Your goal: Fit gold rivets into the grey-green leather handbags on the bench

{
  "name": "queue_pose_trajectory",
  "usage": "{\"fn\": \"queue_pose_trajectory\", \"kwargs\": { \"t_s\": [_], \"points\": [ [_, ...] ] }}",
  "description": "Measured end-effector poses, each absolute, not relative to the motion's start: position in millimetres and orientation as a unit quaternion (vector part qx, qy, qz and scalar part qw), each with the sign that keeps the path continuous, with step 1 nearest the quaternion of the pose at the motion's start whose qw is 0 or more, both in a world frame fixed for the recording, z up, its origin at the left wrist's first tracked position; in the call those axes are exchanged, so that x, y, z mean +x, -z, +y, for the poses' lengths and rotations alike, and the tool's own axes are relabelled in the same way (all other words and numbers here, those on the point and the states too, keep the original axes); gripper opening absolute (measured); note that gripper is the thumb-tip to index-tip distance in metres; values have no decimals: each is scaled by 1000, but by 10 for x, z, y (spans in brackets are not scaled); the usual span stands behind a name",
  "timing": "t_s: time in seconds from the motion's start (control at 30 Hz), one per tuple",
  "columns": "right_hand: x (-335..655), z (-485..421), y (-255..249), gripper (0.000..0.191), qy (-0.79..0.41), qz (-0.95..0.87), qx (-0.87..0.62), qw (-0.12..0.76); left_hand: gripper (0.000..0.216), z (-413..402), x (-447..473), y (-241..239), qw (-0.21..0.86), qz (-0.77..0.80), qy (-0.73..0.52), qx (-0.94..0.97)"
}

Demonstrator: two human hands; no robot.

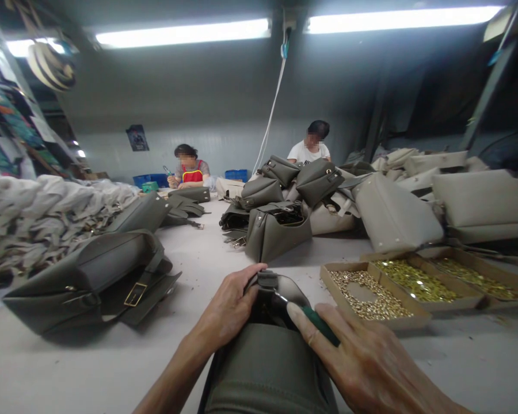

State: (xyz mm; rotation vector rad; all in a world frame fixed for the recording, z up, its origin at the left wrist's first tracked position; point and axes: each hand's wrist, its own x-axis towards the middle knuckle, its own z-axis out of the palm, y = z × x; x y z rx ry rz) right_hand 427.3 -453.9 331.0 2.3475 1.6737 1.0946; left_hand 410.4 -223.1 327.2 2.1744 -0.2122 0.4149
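Observation:
A grey-green leather handbag (265, 368) stands on the table right in front of me, its open top facing away. My left hand (231, 307) grips the bag's top edge by the strap loop, fingers curled over it. My right hand (362, 359) lies over the right side of the bag's opening and holds a green-handled tool (322, 326) whose tip points into the bag.
A matching bag (95, 282) lies on its side at the left. More bags (280, 218) and pale grey ones (397, 215) are piled further back. Cardboard trays of gold rivets (373, 293) sit at the right. Two people work at the table's far end.

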Motion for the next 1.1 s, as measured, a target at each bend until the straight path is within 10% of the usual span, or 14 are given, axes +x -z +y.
{"fn": "queue_pose_trajectory", "kwargs": {
  "t_s": [1.1],
  "points": [
    [4264, -4571, -3232, 57, -370, 525, 764, 49, 42, -2333, 4032, -3317, 431, -51, -170, 885]
  ]
}}
